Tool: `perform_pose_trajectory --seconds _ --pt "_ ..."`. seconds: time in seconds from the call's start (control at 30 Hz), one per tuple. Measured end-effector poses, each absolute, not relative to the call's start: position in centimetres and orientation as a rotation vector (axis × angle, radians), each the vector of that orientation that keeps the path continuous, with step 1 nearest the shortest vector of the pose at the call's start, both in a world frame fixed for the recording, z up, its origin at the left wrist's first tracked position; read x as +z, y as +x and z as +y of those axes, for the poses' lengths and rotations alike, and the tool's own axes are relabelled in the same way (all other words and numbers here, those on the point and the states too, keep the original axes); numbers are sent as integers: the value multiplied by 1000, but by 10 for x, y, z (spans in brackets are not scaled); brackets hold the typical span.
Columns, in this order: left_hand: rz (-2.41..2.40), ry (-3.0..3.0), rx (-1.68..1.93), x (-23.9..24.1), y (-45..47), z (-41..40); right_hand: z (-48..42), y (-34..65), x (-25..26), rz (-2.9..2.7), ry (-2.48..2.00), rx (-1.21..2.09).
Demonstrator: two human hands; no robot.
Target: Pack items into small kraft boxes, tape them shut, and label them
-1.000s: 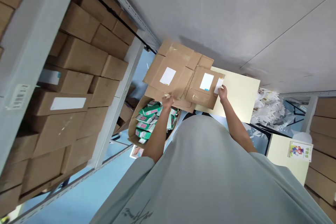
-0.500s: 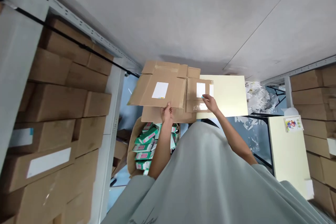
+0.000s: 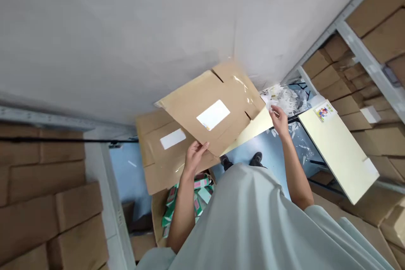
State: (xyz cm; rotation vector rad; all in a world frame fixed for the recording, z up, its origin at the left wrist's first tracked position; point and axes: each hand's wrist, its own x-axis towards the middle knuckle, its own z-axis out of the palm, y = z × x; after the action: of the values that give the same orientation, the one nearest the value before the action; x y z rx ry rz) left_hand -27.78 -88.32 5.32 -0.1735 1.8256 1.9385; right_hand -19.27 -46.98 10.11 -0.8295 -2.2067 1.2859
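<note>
My left hand (image 3: 195, 158) pinches the near corner of a flat cardboard carton (image 3: 232, 118), thumb on top. That carton is raised and tilted, with a white label (image 3: 213, 114) on its face and clear tape at its right side. Under its left part lies another flattened carton (image 3: 152, 143), which also bears a white label (image 3: 173, 139). My right hand (image 3: 279, 121) is off the cardboard, fingers apart, close to a pile of white paper scraps (image 3: 281, 98). A pale, translucent scrap shows just beyond its fingertips.
Below my left forearm, an open carton (image 3: 158, 209) contains green and white boxes (image 3: 201, 183). A cream tabletop (image 3: 245, 135) shows beneath the raised cardboard. Another cream table (image 3: 338, 152) stands right, with a picture card (image 3: 324, 112). Shelves of cartons line both sides.
The view has turned. My left hand has raised and tilted a labelled carton rightward across the table. My right hand has moved from a label to the scrap pile, and its fingers have opened.
</note>
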Motion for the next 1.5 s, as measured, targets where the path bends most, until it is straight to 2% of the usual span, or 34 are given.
perform_pose_trajectory --seconds 0.13,0.33,0.47,0.6,0.73,0.9,1.03,1.23,1.37,1.5 --pt "1769 220 1592 73 -285 -821 -383 -114 91 -1979 -1074 1185" --pt "1701 661 1242 82 -259 -670 -279 60 86 -1677 -1143 1438" --pt "1874 771 1250 73 -226 -541 -238 169 88 -1365 -1218 1456" --pt "1931 868 1381 63 -200 -405 -210 245 84 -1193 -1277 1278" --pt "1825 1069 1329 49 -180 -280 -190 290 73 -1160 -1379 1112" --pt "1683 1069 1197 14 -143 -159 -173 315 63 -1051 -1443 1082" --pt "1580 1048 1190 -2 -112 -92 -161 326 74 -997 -1495 1052" --pt "1438 1039 1180 4 -98 -17 -144 344 81 -955 -1586 879" --pt "1365 1125 1105 11 -90 9 -129 352 68 -943 -1687 724" --pt "1394 1157 1072 15 -75 13 -110 357 56 -933 -1729 794"
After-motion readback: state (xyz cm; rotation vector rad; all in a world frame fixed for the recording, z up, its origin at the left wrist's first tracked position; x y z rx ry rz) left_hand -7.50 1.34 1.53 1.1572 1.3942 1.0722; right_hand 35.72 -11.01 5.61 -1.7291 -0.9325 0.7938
